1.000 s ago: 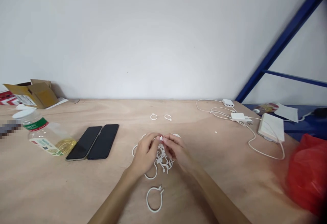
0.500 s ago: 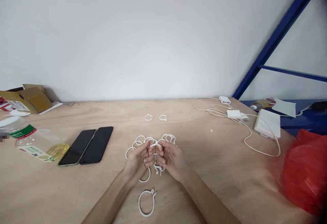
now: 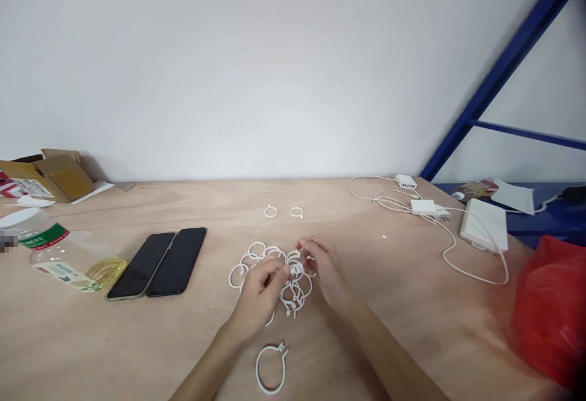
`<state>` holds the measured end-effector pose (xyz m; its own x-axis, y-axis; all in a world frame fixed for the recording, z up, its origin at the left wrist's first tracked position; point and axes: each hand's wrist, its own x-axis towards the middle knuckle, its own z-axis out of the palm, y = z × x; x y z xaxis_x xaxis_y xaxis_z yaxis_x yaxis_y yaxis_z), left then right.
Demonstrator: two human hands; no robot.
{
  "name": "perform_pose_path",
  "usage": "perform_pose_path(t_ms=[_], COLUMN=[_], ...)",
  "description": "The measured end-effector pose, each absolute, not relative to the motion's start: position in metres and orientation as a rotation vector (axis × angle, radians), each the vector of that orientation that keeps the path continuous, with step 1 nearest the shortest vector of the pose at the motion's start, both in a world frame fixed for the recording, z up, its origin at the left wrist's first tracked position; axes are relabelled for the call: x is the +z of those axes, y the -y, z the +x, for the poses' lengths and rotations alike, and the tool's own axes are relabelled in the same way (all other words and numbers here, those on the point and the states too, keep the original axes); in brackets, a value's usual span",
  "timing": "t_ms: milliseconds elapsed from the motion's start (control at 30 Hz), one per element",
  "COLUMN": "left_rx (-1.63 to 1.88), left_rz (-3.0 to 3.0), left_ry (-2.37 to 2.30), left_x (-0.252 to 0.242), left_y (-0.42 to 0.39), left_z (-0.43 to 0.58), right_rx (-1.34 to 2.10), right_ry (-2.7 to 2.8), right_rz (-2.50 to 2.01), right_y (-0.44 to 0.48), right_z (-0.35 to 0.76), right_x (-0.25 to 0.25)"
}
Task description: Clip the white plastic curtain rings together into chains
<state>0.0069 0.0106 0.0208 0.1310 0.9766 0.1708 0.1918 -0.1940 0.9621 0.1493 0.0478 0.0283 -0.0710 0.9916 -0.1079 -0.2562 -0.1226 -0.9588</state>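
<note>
A: White plastic, thin — the heap of rings (image 3: 274, 270) lies mid-counter (image 3: 412, 315), between both hands.

B: Grip?

A: Left hand (image 3: 260, 294) pinches one ring from the tangle; right hand (image 3: 320, 267), fingers curled, pinches another. Judged light, springy, snag-prone. Best held by the hoop, beside the clasp nub.
</note>
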Motion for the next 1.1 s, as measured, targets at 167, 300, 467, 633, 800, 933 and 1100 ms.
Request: perform_pose_path(t_ms=[167, 300, 467, 633, 800, 933, 1100], left_rx=[1.112, 1.181, 1.249, 1.254, 1.268, 1.355, 1.421], left_rz=[1.91, 1.984, 2.02, 2.04, 2.007, 1.893, 1.672], left_ry=[-1.292, -1.313, -1.34, -1.365, -1.347, -1.294, -1.299], left_x=[0.022, 0.017, 0.015, 0.012, 0.011, 0.013, 0.016], left_y=[-0.004, -0.005, -0.007, -0.009, -0.01, -0.009, -0.008], left_z=[0.007, 0.005, 0.002, 0.001, 0.002, 0.004, 0.007], right_rx=[0.892, 0.613, 0.541, 0.524, 0.544, 0.648, 1.436], right_ry=[1.448, 1.731, 1.911, 2.002, 1.945, 1.851, 1.514], right_rz=[-1.395, -1.631, -1.737, -1.779, -1.715, -1.607, -1.139], right_y=[-0.099, -0.136, -0.152, -0.156, -0.157, -0.137, -0.077], right_z=[0.164, 0.17, 0.169, 0.167, 0.171, 0.171, 0.162], right_x=[0.018, -0.001, -0.009, -0.006, 0.001, 0.025, 0.052])
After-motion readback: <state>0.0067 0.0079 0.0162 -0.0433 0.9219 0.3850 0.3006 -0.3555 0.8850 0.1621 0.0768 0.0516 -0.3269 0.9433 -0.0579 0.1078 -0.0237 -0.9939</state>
